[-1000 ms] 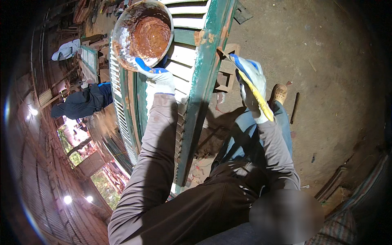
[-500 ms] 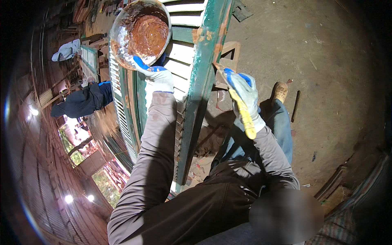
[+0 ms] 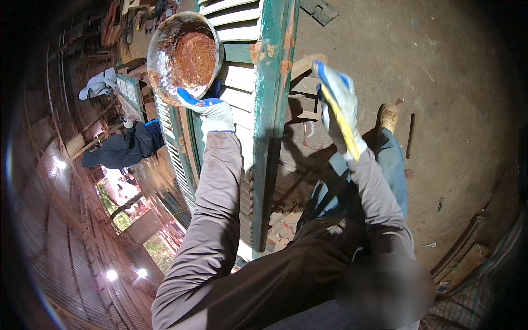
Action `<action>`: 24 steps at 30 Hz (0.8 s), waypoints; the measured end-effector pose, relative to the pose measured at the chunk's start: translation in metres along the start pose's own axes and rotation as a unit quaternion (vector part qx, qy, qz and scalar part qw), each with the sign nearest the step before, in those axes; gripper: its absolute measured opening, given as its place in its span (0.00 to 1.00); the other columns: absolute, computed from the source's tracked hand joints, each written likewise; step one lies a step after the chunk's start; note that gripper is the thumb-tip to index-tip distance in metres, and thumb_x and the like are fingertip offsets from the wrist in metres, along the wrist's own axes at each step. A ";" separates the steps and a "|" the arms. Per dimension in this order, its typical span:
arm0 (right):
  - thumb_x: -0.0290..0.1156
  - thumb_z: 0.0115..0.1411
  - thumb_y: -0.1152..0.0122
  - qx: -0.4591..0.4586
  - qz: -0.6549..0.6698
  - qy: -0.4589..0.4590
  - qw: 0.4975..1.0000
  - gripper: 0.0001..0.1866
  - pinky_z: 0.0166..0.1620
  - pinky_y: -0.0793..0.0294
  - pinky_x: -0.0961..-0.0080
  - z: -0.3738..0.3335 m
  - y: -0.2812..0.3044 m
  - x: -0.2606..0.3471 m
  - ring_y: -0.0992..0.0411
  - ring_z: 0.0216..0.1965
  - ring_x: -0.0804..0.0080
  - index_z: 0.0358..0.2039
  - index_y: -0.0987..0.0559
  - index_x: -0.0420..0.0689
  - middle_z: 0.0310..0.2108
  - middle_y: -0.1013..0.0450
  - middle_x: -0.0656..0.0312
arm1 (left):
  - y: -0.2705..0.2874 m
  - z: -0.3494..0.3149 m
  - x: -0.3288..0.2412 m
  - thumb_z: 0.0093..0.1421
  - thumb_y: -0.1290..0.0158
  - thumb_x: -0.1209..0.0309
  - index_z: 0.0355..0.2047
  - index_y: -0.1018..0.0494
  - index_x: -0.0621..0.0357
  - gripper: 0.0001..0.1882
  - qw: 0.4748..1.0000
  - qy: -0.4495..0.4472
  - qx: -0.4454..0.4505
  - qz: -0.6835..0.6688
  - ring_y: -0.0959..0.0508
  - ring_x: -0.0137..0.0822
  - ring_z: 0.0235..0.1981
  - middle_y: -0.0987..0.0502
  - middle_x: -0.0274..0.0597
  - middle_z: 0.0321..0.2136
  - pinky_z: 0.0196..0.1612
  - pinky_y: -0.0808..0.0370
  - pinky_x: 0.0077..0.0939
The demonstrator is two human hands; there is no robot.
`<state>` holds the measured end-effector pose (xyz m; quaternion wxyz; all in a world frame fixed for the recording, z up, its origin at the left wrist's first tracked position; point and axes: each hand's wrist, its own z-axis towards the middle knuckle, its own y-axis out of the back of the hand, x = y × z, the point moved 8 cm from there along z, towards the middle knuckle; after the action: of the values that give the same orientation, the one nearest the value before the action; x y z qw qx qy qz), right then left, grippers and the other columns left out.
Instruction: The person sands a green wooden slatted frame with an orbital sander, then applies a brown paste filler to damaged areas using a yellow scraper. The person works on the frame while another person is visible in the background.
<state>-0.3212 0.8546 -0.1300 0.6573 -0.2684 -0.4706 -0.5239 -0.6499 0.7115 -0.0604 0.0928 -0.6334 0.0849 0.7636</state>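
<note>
My left hand, in a white glove with blue palm, grips the lower rim of a metal bowl. Reddish-brown paste lines the bowl, which is tilted so its inside shows. The bowl is in front of a louvred shutter with a green frame, pale slats and brown patches. To the right of the frame, apart from it, my gloved right hand is closed round the yellow handle of a putty knife. Its blade is hidden behind the fingers.
Wooden frame pieces stand just right of the shutter. On the dirt floor lie a dark flat piece and a thin dark strip. My shoe is at the right. Another person in dark clothing is at the far left.
My right hand has drawn away from the green frame's edge and turned, carrying the putty knife; its blade no longer shows. My left hand still holds the bowl. The whole view has shifted slightly.
</note>
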 end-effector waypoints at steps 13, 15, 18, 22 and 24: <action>0.29 0.53 0.34 0.034 0.014 -0.026 0.999 0.25 0.50 0.25 0.65 -0.021 0.000 0.015 0.27 0.48 0.61 0.54 0.20 0.53 0.50 0.22 0.64 | 0.002 0.003 -0.001 0.61 0.54 0.33 0.69 0.42 0.36 0.41 1.000 0.008 -0.011 0.019 0.27 0.48 0.59 0.35 0.38 0.66 0.48 0.21 0.52; 0.23 0.63 0.41 -0.020 0.118 -0.088 0.989 0.20 0.47 0.25 0.69 -0.006 0.016 0.015 0.25 0.43 0.61 0.57 0.22 0.43 0.48 0.23 0.56 | 0.019 0.009 0.005 0.61 0.52 0.35 0.68 0.41 0.36 0.40 0.997 -0.071 -0.022 0.006 0.26 0.48 0.58 0.35 0.39 0.65 0.46 0.19 0.52; 0.27 0.67 0.42 -0.074 0.176 -0.233 0.953 0.19 0.40 0.25 0.78 -0.003 0.011 -0.005 0.27 0.38 0.78 0.57 0.24 0.39 0.41 0.25 0.61 | 0.011 0.006 0.004 0.61 0.52 0.35 0.68 0.41 0.36 0.39 0.997 -0.071 -0.010 0.015 0.26 0.48 0.58 0.34 0.39 0.65 0.46 0.19 0.52; 0.27 0.66 0.42 -0.086 0.169 -0.210 0.959 0.17 0.41 0.24 0.75 0.004 -0.004 0.002 0.25 0.39 0.73 0.55 0.23 0.37 0.41 0.23 0.59 | 0.005 0.002 -0.002 0.61 0.52 0.35 0.68 0.41 0.36 0.39 0.997 -0.066 0.000 0.025 0.26 0.48 0.58 0.34 0.39 0.65 0.46 0.19 0.52; 0.29 0.63 0.38 -0.055 0.157 -0.184 0.969 0.21 0.55 0.27 0.64 0.005 -0.013 0.005 0.25 0.51 0.56 0.57 0.24 0.41 0.50 0.23 0.51 | 0.004 0.002 -0.003 0.61 0.52 0.35 0.68 0.41 0.36 0.39 0.997 -0.072 0.003 0.028 0.26 0.48 0.58 0.34 0.39 0.65 0.46 0.19 0.52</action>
<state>-0.3354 0.8524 -0.1253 0.6179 -0.4665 -0.5059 -0.3804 -0.6521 0.7083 -0.0568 0.0796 -0.5736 0.0977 0.8094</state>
